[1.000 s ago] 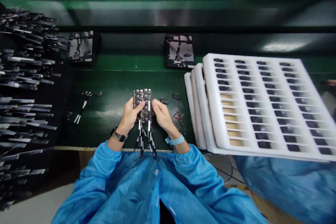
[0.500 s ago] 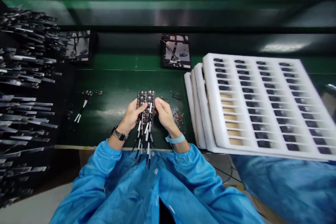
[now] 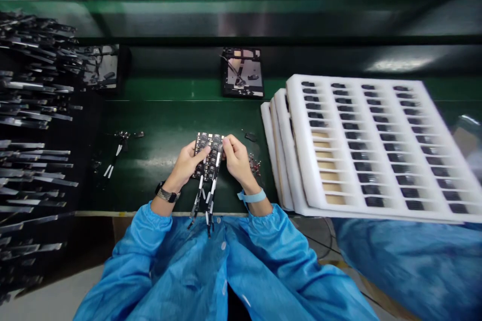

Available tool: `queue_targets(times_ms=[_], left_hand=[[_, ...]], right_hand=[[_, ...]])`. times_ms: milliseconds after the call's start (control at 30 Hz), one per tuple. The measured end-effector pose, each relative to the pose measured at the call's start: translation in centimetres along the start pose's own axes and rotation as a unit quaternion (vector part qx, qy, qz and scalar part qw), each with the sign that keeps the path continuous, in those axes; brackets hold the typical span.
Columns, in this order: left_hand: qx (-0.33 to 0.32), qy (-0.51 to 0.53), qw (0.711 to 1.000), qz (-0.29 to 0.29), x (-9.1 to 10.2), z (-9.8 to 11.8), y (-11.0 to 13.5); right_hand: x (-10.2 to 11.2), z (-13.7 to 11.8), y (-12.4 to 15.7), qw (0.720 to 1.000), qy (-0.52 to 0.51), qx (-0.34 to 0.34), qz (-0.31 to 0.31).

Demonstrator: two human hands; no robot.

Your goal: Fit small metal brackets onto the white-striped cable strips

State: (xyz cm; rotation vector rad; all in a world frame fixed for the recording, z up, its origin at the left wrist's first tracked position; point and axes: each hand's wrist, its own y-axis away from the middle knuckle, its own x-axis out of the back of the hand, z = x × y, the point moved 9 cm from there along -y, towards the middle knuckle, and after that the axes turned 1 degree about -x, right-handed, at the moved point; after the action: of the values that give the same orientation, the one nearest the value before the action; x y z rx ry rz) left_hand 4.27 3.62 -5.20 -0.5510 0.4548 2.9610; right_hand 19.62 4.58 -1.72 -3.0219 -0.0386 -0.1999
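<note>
A dark circuit board panel (image 3: 204, 166) with rows of small gold and black parts is held upright between my hands, over the near edge of the bench. Black-and-white flat cables (image 3: 209, 203) hang from it toward my lap. My left hand (image 3: 188, 161) grips the left side, its thumb lying across the front face. At the upper right edge, my right hand (image 3: 237, 158) pinches with thumb and bent index finger; the other fingers are curled in. Whether those fingertips grip the panel or a cable end is hard to make out.
White foam trays (image 3: 307, 170) with black parts are stacked at the right. Bundles of flat cables (image 3: 37, 155) fill a black rack at the left. A black tray with tweezers (image 3: 243, 72) stands at the back. Loose cable parts (image 3: 119, 148) and tiny red-and-silver pieces (image 3: 254, 164) lie on the green bench.
The panel has tilted in my hands, so its face looks different and the dangling cables sit closer together. My right hand has shifted slightly upward. The whole view has swung slightly right.
</note>
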Motion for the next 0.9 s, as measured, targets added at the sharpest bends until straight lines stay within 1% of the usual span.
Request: queue_targets(times_ms=[133,233,400,467,500,567,633,667,733,800,833,867,900], left_hand=[[0.031,0.031,0.999,0.033,0.2,0.0,-0.7],[0.057,0.062,0.996,0.027,-0.5,-0.6,-0.9],[0.075,0.117,0.990,0.012,-1.4,-1.6,-1.0],[0.080,0.125,0.989,0.026,-0.9,-1.5,-1.1],[0.078,0.124,0.988,0.041,-0.2,-1.4,-1.2],[0.063,0.117,0.988,0.084,1.6,-0.7,-1.6],[0.031,0.095,0.986,0.133,3.6,0.2,-2.3],[0.009,0.078,0.984,0.158,4.6,0.7,-2.6],[-0.040,0.035,0.978,0.201,5.9,1.3,-3.1],[-0.081,-0.009,0.973,0.218,6.1,1.4,-3.3],[-0.096,-0.029,0.972,0.214,5.8,1.3,-3.2],[-0.107,-0.047,0.971,0.208,5.5,1.1,-3.2],[-0.112,-0.061,0.971,0.203,5.3,0.9,-3.1]], right_hand=[[-0.2,-0.7,0.2,1.000,-0.019,0.012,-0.001],[-0.6,-1.0,0.5,0.998,-0.056,-0.005,-0.005],[-1.6,-0.7,0.4,0.994,-0.108,-0.017,-0.006],[-1.5,-0.6,0.3,0.990,-0.142,-0.014,-0.001],[-0.9,-0.7,0.3,0.988,-0.151,-0.006,0.015],[1.1,-1.5,0.8,0.989,-0.132,0.018,0.069],[3.2,-3.3,1.9,0.989,-0.082,0.040,0.116],[3.8,-4.4,2.5,0.989,-0.060,0.049,0.127],[4.4,-7.2,4.0,0.986,-0.038,0.074,0.141],[4.2,-10.8,6.1,0.978,-0.036,0.124,0.165],[3.8,-12.6,7.4,0.971,-0.041,0.158,0.172],[3.0,-14.5,8.9,0.964,-0.054,0.198,0.167],[1.9,-16.2,10.4,0.959,-0.074,0.237,0.138]])
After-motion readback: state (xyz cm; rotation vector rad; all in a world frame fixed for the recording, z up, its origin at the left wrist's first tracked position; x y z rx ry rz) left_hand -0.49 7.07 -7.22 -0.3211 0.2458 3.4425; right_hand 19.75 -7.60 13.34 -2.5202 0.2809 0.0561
